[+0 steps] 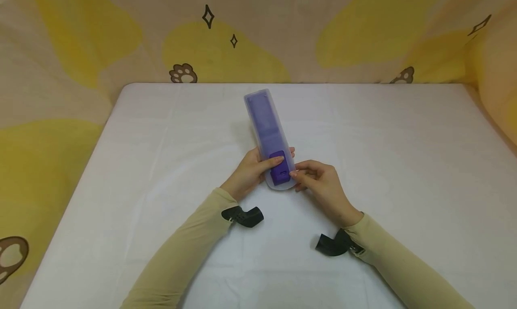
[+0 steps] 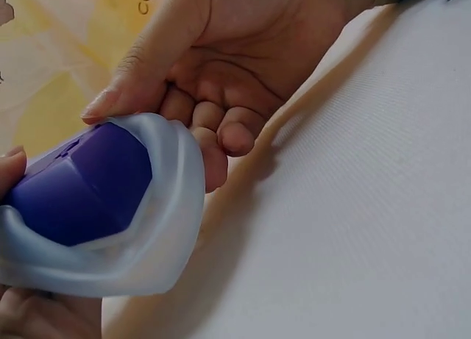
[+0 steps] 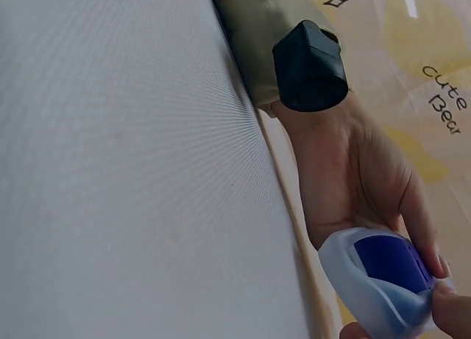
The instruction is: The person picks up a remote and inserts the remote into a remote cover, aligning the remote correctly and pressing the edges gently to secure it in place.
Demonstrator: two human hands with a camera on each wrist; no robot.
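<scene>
A long, narrow plastic case (image 1: 264, 120) with a translucent body and a lilac top is held tilted over the table, its far end pointing away. A darker purple block (image 1: 280, 176), clasp-like, sits at its near end. My left hand (image 1: 246, 172) grips the case from the left, thumb laid over the purple block and fingertips showing past the right side. With thumb and index finger, my right hand (image 1: 321, 178) pinches the right edge near the rounded end. Its other fingers curl loosely beneath in the left wrist view. That rounded end (image 2: 173, 229) faces the left wrist camera.
A white-covered table (image 1: 404, 143) spreads under both arms. Behind it hangs a yellow and beige patterned cloth (image 1: 258, 35). Black wrist mounts (image 1: 248, 217) stick out from the tan sleeves (image 1: 181, 250).
</scene>
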